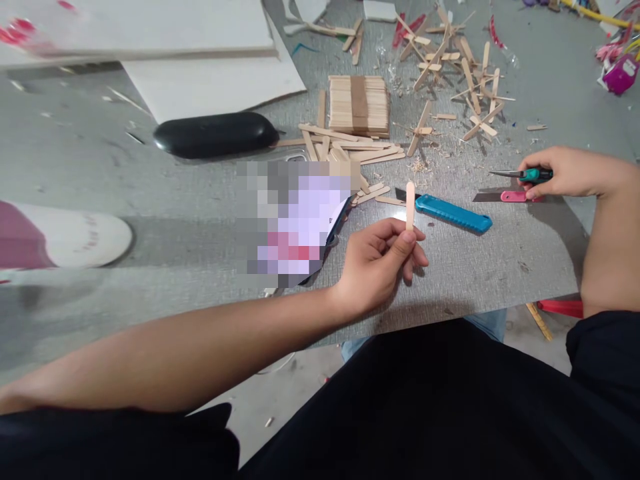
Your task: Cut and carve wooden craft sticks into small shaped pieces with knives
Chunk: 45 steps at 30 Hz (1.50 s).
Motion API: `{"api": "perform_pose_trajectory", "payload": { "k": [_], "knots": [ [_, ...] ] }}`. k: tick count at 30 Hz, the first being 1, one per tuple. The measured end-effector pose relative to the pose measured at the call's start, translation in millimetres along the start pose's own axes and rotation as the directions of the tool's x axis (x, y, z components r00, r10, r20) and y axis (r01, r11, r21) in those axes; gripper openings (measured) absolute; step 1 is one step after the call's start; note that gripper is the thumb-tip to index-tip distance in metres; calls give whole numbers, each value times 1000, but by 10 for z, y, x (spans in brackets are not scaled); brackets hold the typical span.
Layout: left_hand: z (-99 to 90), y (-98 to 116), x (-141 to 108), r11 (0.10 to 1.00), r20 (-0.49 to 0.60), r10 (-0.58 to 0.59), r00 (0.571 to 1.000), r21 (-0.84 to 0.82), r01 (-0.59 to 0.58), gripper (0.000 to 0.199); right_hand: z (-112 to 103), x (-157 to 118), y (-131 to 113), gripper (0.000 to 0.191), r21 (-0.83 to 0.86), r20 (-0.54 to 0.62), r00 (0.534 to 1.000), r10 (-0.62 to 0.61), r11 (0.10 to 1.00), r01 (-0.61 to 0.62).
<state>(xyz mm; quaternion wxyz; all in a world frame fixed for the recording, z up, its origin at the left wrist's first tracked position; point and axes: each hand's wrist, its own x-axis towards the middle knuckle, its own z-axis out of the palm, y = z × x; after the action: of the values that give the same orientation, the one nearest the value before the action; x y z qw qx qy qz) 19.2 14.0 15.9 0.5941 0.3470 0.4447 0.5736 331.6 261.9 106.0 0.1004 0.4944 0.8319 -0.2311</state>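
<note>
My left hand [383, 260] pinches a wooden craft stick [411, 205] upright between thumb and fingers, above the front of the table. At the right, my right hand [563, 173] is closed around a small tool with a green and black handle [536, 175] and a thin dark tip pointing left. Just below that tool lies a pink-handled knife [513, 197], by my right fingertips. A blue utility knife [454, 213] rests on the table between my hands, its dark blade toward the left.
Behind my left hand are loose sticks [383, 157] and a banded bundle [370, 107]. Crossed-stick pieces [477, 87] cover the back right. A phone [310, 227], partly pixelated, a black case [217, 133], a white bottle [90, 235] and white boards [215, 87] are leftward.
</note>
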Motion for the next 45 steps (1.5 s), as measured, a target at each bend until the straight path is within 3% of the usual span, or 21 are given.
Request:
{"api": "perform_pose_trajectory", "payload": {
  "k": [3,7,10,13,15,19,23,27,36,45],
  "knots": [
    [11,4,6,1000,7,-5,1000,-8,5,60,-34,-39,-128,13,-45,39,999,3,999,-1],
    [16,11,0,1000,-7,-7,1000,4,7,62,111,-230,-526,20,8,-238,971,-41,999,44],
    [10,1,-12,1000,-16,11,1000,3,-11,61,451,-500,-945,20,209,-390,914,-111,956,205],
    [3,-29,-20,997,-53,71,996,-24,-73,57,882,-749,-1281,16,555,-285,933,-220,756,348],
    [1,-47,-23,994,-78,98,992,-39,-101,56,1120,-819,-1390,10,593,-238,922,-304,707,387],
    [10,-53,-46,988,-90,154,984,-9,-156,52,1335,-746,-1362,15,499,-269,899,-346,748,437],
    [17,-34,-88,978,-47,207,977,28,-206,46,1340,-661,-1262,14,423,-302,914,-270,821,383],
    [18,-10,-124,975,-57,213,975,83,-208,47,1330,-658,-1247,13,327,-303,909,-288,864,383],
    [52,24,-139,966,-135,236,962,137,-218,51,1296,-637,-1228,20,277,-278,889,-363,856,436],
    [11,-12,-186,943,-119,273,955,227,-242,46,1269,-639,-1244,20,275,-236,906,-353,870,410]
  ]
}}
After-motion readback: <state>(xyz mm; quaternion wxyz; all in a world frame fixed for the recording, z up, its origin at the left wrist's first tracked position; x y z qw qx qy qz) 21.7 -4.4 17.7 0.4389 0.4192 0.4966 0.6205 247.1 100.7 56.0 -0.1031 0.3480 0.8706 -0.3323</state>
